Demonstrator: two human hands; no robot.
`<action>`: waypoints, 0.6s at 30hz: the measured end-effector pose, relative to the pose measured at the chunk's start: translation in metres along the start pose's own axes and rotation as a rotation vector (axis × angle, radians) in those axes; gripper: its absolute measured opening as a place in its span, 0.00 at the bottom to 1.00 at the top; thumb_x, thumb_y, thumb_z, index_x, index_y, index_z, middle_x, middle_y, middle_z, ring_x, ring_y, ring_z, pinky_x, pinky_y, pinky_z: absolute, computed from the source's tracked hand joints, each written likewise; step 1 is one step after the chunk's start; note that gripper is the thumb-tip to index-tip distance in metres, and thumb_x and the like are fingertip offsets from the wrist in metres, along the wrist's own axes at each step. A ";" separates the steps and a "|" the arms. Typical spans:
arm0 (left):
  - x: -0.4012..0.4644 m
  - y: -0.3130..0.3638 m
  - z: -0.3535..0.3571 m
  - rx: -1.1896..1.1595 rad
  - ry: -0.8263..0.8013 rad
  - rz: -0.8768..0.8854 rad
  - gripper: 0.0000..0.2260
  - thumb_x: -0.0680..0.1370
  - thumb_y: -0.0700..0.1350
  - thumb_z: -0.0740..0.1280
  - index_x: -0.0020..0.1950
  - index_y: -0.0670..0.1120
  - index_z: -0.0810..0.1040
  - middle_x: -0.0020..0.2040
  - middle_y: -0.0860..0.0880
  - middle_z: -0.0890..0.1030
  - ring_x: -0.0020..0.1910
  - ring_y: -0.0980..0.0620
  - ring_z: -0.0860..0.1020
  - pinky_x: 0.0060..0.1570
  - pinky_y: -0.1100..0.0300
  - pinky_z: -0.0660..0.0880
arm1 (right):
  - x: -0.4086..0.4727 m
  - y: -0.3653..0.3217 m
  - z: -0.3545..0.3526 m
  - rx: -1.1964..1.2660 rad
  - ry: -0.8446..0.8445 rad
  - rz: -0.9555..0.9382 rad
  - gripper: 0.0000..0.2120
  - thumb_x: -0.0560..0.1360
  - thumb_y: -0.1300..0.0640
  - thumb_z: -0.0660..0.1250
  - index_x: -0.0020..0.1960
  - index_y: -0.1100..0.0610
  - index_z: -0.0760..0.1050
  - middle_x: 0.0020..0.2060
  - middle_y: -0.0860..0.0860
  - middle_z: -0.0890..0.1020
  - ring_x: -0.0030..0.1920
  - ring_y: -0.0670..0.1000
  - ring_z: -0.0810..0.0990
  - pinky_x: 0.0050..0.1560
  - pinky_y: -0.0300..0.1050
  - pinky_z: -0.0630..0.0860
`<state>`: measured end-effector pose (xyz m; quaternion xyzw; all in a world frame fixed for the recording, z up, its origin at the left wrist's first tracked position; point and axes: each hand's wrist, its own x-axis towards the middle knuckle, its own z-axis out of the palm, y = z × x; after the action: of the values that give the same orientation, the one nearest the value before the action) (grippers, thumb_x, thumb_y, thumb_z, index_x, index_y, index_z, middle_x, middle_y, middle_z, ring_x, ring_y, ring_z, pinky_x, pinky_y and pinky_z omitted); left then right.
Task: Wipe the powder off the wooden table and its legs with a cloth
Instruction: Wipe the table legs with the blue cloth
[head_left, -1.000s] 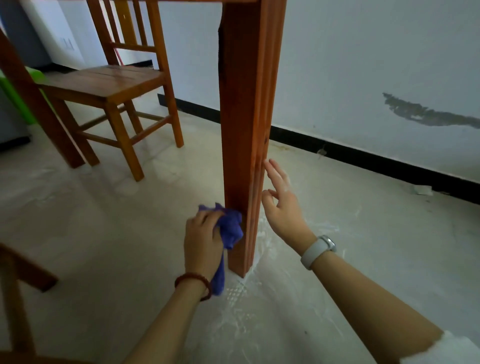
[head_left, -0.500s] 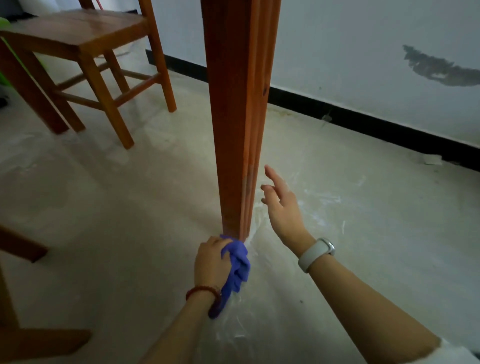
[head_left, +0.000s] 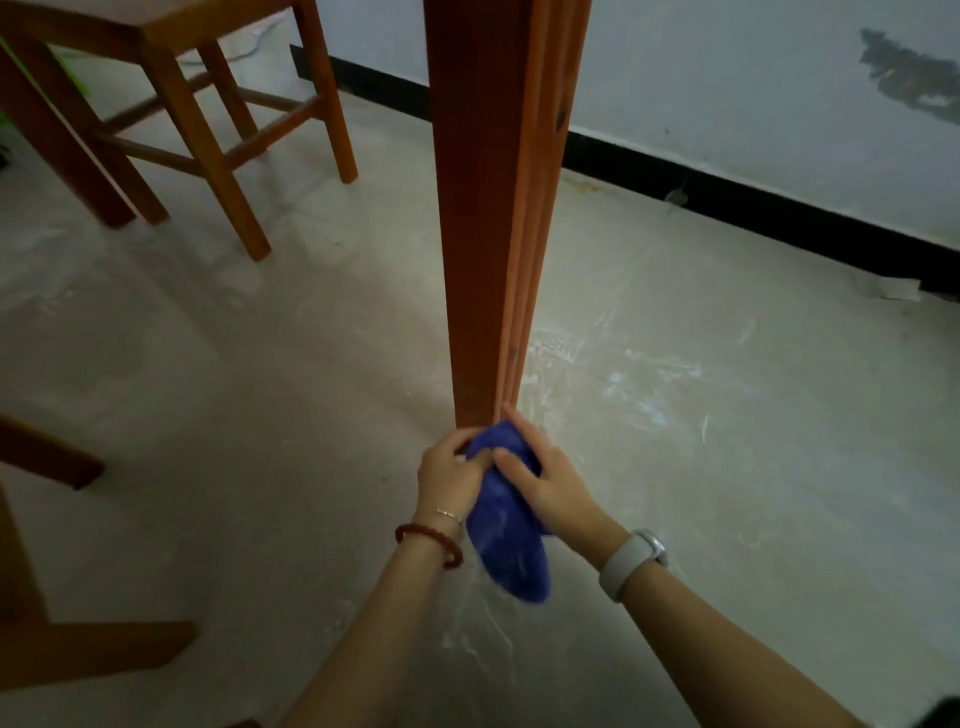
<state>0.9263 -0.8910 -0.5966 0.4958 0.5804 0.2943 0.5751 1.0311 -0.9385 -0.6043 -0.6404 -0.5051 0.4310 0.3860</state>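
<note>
Down at the very foot of the table leg (head_left: 493, 208), and both hands are on the blue cloth (head_left: 506, 525). The left hand (head_left: 449, 475) grips its upper end, fingers curled round the bunched fabric, while the right hand (head_left: 550, 486) wraps it from the other side, thumb and fingers pinching the cloth where it meets the wood. The cloth itself sits right at the base of the leg, its lower end trailing toward the floor (head_left: 260, 415).

How far along? The face of this leg toward the camera looks clean, rich orange-brown with no white film to be seen, so this leg seems close to finished (only the bottom edge still under the cloth). White powder streaks lie on the floor to the right of the leg and below the hands.

Plenty can't be judged, though. The tabletop is out of view entirely, the leg's far sides are hidden, and another wooden leg (head_left: 62, 140) at the upper left is dim and partly cut off, so its state is anyone's guess. A wooden chair (head_left: 208, 104) stands behind.
</note>
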 end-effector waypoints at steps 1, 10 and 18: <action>-0.004 -0.005 0.000 -0.069 0.002 -0.075 0.08 0.72 0.34 0.65 0.43 0.47 0.77 0.43 0.47 0.80 0.44 0.49 0.78 0.46 0.61 0.76 | -0.005 0.006 0.005 -0.012 -0.039 0.026 0.23 0.77 0.50 0.61 0.67 0.38 0.55 0.61 0.41 0.64 0.60 0.42 0.67 0.65 0.40 0.66; -0.011 -0.039 -0.022 -0.174 0.165 -0.149 0.09 0.73 0.37 0.68 0.49 0.47 0.71 0.52 0.45 0.75 0.47 0.48 0.76 0.44 0.57 0.75 | -0.006 0.014 0.025 -0.243 -0.055 0.057 0.29 0.74 0.56 0.65 0.70 0.47 0.58 0.65 0.50 0.69 0.63 0.49 0.70 0.60 0.37 0.64; -0.023 -0.048 -0.026 0.407 -0.183 0.385 0.37 0.65 0.58 0.68 0.70 0.58 0.55 0.69 0.61 0.54 0.68 0.62 0.55 0.65 0.70 0.55 | 0.016 -0.006 0.026 0.404 0.221 0.492 0.13 0.73 0.53 0.68 0.51 0.60 0.69 0.51 0.60 0.79 0.48 0.56 0.80 0.51 0.49 0.78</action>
<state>0.8868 -0.9219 -0.6275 0.7263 0.4684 0.2296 0.4476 1.0063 -0.9202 -0.6101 -0.6966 -0.1948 0.5304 0.4422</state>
